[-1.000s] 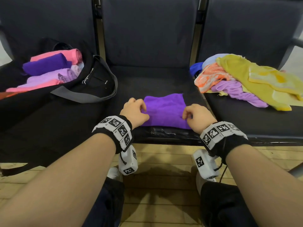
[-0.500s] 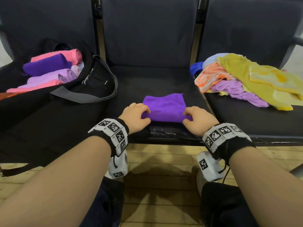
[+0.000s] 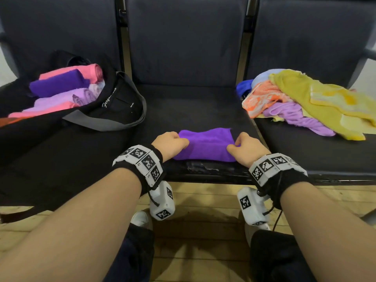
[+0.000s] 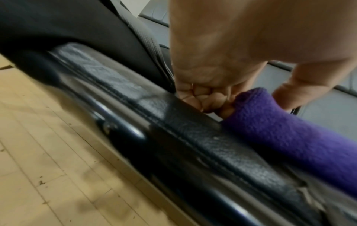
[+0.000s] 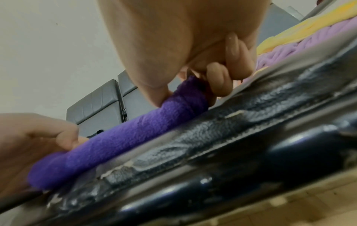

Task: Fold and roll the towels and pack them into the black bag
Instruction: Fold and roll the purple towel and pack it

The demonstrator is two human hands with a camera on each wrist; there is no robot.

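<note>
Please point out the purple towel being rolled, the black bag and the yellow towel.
purple towel point(image 3: 205, 145): head view, middle of its top.
black bag point(image 3: 120, 104): head view, front wall.
yellow towel point(image 3: 301, 92): head view, upper fold.

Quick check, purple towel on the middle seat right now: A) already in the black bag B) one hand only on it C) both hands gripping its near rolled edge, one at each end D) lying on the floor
C: the left hand and right hand each pinch an end of the purple towel, whose near edge is rolled up on the seat.

Seat row point(image 3: 203, 110): black bag point(image 3: 114, 106), purple towel point(image 3: 205, 145), towel pile point(image 3: 305, 102).
</note>
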